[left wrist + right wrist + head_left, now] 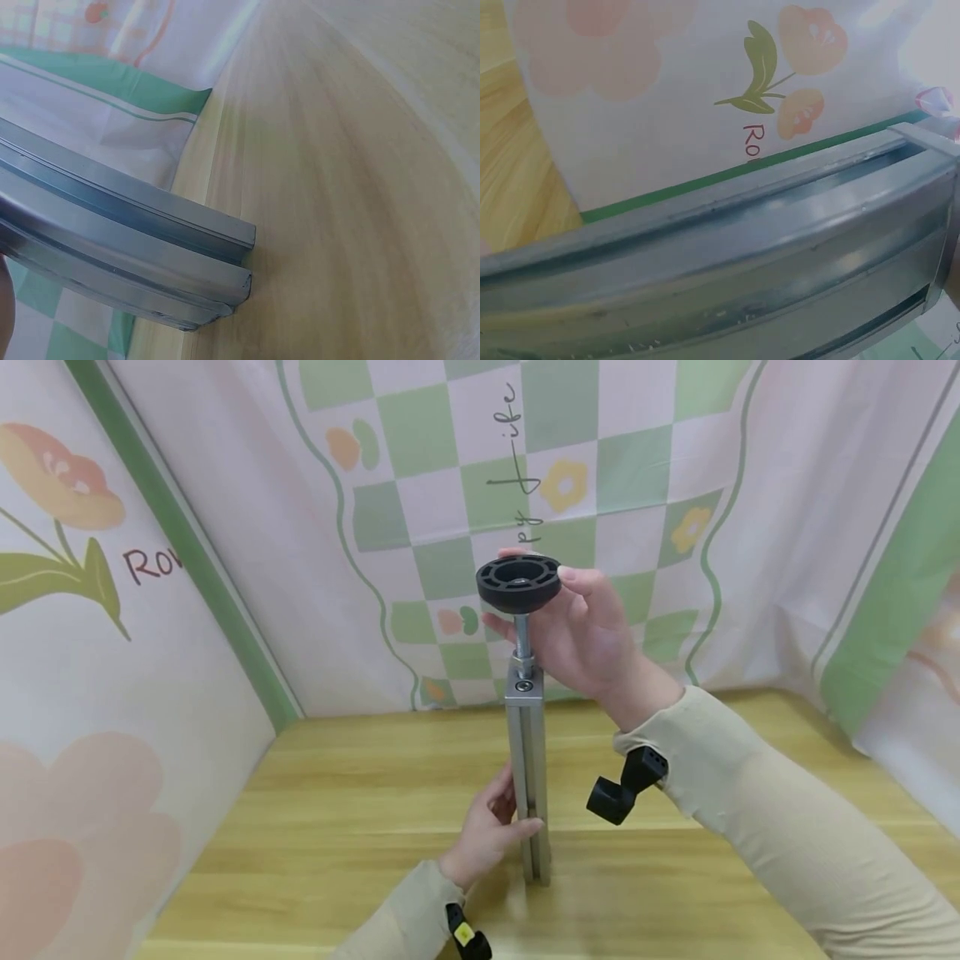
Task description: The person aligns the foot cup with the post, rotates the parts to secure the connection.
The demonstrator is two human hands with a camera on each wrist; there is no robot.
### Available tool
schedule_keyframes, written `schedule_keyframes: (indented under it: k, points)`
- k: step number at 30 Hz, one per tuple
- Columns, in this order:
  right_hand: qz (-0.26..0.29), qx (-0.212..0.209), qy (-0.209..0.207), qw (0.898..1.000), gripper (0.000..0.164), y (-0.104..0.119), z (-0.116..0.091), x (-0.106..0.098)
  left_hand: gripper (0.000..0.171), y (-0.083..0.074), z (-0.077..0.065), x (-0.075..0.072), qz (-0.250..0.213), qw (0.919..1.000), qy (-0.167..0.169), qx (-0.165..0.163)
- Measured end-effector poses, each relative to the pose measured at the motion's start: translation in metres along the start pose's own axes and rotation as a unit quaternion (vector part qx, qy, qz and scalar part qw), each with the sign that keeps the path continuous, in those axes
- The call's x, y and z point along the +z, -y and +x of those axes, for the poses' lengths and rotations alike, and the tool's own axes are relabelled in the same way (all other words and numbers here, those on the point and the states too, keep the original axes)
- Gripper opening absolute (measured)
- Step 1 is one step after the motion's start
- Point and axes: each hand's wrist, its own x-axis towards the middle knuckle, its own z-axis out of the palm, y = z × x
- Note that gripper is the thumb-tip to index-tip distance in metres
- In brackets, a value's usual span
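A slotted aluminium profile (528,768) stands upright over the wooden table, with a round black levelling foot (519,597) on a threaded rod (522,635) at its top. My right hand (588,639) holds the foot's rim, thumb on its near right side and fingers behind it. Lower down, my left hand (487,831) grips the profile, the thumb across its front face. In the left wrist view the profile's slotted lower end (225,262) shows close over the table. The right wrist view shows the profile's long side (727,255) and its capped end.
The wooden table (337,810) spreads beneath the hands. Behind it hangs a green-and-white checked curtain (420,435), and a flower-printed curtain (67,652) hangs along the left. A black wrist camera mount (626,785) sits on the right sleeve.
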Motion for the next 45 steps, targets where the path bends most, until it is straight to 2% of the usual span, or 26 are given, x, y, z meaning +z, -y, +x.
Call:
schedule_keyframes:
  k: [3,8,18,24,31,34,38,43,45]
  points:
    - [-0.016,-0.018,-0.006,1.000,0.042,0.000,0.001,-0.001,0.085,0.000,0.000,0.000,-0.008,1.0000,0.001,-0.001]
    - [-0.049,-0.046,-0.040,0.997,0.045,0.000,0.000,-0.002,0.084,0.001,0.000,-0.001,-0.008,0.9999,0.004,0.006]
    - [-0.148,-0.099,-0.105,0.978,0.034,0.000,-0.006,0.004,0.085,0.003,0.000,-0.001,-0.003,1.0000,0.002,-0.003]
    - [-0.168,-0.106,-0.126,0.972,0.034,0.001,-0.006,0.010,0.084,0.003,0.001,-0.001,0.006,1.0000,0.002,-0.003]
    - [-0.197,-0.114,-0.127,0.966,0.033,0.001,-0.005,0.017,0.083,0.001,0.000,-0.001,0.019,0.9998,0.005,-0.011]
    - [-0.190,-0.113,-0.127,0.967,0.028,0.003,-0.005,0.018,0.082,0.002,0.000,-0.002,0.016,0.9998,0.007,-0.005]
    - [-0.137,-0.123,-0.118,0.976,0.017,0.004,-0.005,0.017,0.082,0.002,0.000,-0.002,0.013,0.9999,0.005,-0.007]
    - [-0.115,-0.115,-0.103,0.981,0.023,0.006,-0.006,0.015,0.084,0.001,-0.001,-0.001,0.015,0.9997,0.000,-0.018]
    - [-0.108,-0.113,-0.096,0.983,0.019,0.006,-0.007,0.014,0.085,0.000,-0.001,-0.001,0.015,0.9997,0.001,-0.019]
